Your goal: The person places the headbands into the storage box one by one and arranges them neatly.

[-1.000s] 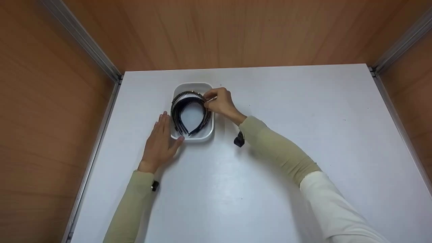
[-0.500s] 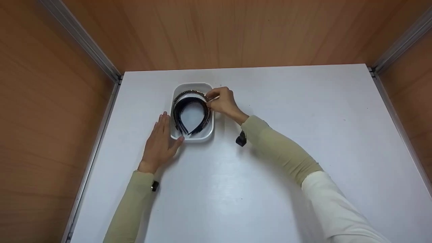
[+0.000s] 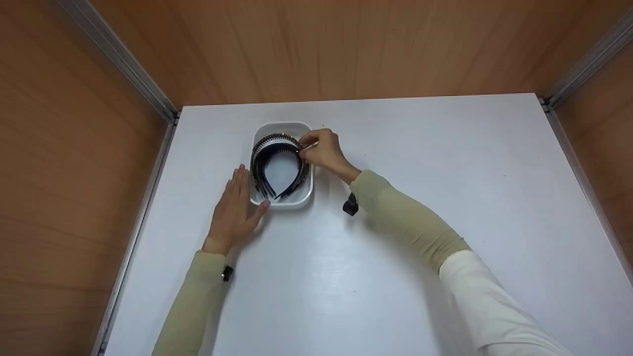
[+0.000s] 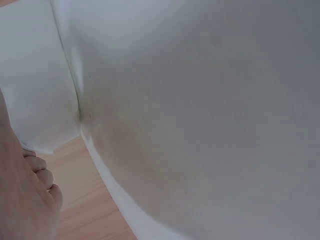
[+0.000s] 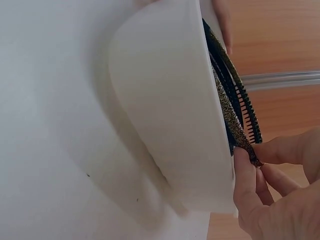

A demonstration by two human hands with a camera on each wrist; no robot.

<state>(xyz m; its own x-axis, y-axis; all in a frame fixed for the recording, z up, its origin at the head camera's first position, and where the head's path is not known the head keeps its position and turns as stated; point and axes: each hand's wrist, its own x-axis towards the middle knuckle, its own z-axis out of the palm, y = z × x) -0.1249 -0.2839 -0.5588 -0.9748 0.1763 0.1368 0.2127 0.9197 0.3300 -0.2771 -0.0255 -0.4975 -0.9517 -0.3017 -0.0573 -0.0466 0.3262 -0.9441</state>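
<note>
A white rectangular container (image 3: 293,203) stands toward the back left of the table. Inside lie several dark toothed headbands (image 3: 262,173), nested with their ends toward the front; one toothed band (image 5: 252,122) has a gold glitter top. The right hand (image 3: 322,149) pinches a glittery headband (image 5: 234,122) between thumb and fingers at the container's right rim. The left hand (image 3: 231,212) lies along the container's left side with straight fingers, thumb at the front corner. In the left wrist view, part of the left hand (image 4: 30,195) shows beside the container wall (image 4: 40,75).
The container stands on a white table (image 3: 395,148). Wood-grain panels (image 3: 346,49) rise behind it and at both sides, with metal rails (image 3: 133,59) at the corners. A small black device (image 3: 350,204) hangs at the right wrist, another (image 3: 227,273) at the left.
The right hand and the headbands shifted slightly right, then back left to about where they were. The left hand and the container have stayed in place.
</note>
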